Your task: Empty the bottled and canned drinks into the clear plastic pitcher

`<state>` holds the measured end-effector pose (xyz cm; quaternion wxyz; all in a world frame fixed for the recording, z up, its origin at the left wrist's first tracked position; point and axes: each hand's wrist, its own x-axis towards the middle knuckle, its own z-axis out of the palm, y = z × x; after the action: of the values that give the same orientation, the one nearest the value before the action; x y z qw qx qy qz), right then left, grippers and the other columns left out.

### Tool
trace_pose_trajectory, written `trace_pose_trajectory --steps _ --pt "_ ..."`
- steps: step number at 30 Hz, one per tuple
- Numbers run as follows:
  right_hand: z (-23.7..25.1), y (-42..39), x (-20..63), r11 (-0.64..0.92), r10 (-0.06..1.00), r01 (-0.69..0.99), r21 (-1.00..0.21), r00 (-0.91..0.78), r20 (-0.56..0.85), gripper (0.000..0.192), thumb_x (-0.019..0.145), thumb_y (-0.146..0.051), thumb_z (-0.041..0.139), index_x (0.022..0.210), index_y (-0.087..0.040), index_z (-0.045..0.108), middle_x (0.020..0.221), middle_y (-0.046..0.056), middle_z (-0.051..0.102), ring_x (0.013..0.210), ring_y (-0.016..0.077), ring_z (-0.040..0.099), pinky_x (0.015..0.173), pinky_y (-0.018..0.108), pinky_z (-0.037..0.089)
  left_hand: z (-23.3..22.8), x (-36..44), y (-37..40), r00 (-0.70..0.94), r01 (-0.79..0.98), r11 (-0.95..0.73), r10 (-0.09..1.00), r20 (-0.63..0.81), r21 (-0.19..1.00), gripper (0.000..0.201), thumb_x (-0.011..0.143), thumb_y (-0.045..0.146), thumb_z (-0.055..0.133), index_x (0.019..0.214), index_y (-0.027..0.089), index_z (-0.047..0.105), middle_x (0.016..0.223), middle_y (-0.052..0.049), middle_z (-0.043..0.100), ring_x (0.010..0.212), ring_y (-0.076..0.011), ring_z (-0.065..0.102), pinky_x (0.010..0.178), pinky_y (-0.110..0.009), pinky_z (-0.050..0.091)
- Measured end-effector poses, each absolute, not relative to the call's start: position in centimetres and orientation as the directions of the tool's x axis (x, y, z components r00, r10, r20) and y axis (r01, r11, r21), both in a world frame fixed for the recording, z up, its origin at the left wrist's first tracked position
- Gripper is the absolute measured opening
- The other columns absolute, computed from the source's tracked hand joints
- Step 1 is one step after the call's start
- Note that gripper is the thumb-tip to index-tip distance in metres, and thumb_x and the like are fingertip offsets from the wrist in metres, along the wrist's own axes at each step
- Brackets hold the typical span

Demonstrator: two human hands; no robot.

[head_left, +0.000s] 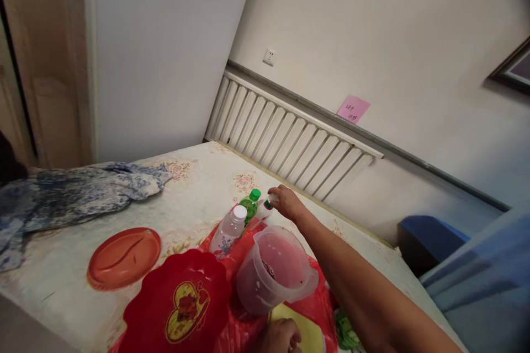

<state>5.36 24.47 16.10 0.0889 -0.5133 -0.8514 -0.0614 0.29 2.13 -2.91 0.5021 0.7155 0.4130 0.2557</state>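
My right hand (285, 202) reaches out over the far end of the red plastic bag, its fingers closed around the top of a small clear bottle (268, 204) with a bit of green on it. Beside that stand a green bottle (250, 205) with a green cap and a clear bottle (230, 230) with a white cap. At the bottom edge, my left hand (280, 336) has its fingers curled against a yellow flat-topped thing (307, 331); what it may hold is hidden. A translucent measuring jug (252, 281) stands between my hands.
A red scalloped tray (144, 314) with a gold heart print lies at the front left, near an orange-red oval lid (124, 259). Patterned blue-white cloth (91, 193) covers the left side. A white radiator (290, 138) runs along the wall behind the flowered cover (207, 171).
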Motion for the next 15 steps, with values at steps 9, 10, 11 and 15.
trace_pose_trajectory --steps 9,10,11,15 --pt "21.1 18.2 12.9 0.285 0.901 0.958 0.041 -0.282 0.331 0.031 0.081 -0.020 0.064 0.110 -0.018 0.071 0.094 0.007 0.067 0.080 0.0171 0.062 0.076 0.024 0.044 -3.7 0.9 1.6 0.482 0.275 -0.242 0.872 0.085 0.930 0.018 0.075 0.010 0.052 0.087 0.019 0.061 0.083 -0.001 0.065 0.078 -0.0150 0.058 0.071 -0.025 0.043" --pt "21.8 17.0 14.0 0.265 0.902 0.963 0.042 -0.263 0.342 0.030 0.081 -0.021 0.064 0.110 -0.018 0.071 0.094 0.007 0.066 0.080 0.0171 0.062 0.077 0.025 0.045 -3.7 0.9 1.5 0.478 0.249 -0.237 0.873 0.093 0.939 0.017 0.076 0.011 0.051 0.088 0.019 0.061 0.080 -0.001 0.064 0.076 -0.0146 0.058 0.070 -0.024 0.043" --pt "22.4 15.9 15.2 0.246 0.903 0.968 0.043 -0.245 0.353 0.030 0.081 -0.022 0.063 0.110 -0.017 0.071 0.094 0.007 0.066 0.080 0.0171 0.062 0.077 0.025 0.045 -3.7 1.0 1.5 0.483 0.220 -0.233 0.870 0.102 0.947 0.017 0.077 0.012 0.050 0.088 0.018 0.061 0.079 0.000 0.063 0.074 -0.0143 0.058 0.068 -0.024 0.043" --pt "24.3 10.8 19.4 0.174 0.911 0.984 0.031 -0.173 0.375 0.030 0.082 -0.026 0.061 0.109 -0.018 0.071 0.092 0.006 0.067 0.077 0.0169 0.063 0.075 0.025 0.046 -3.5 1.3 1.2 0.515 0.139 -0.224 0.849 0.123 0.965 0.024 0.077 0.014 0.051 0.098 0.017 0.061 0.088 -0.003 0.065 0.078 -0.0153 0.060 0.073 -0.026 0.047"
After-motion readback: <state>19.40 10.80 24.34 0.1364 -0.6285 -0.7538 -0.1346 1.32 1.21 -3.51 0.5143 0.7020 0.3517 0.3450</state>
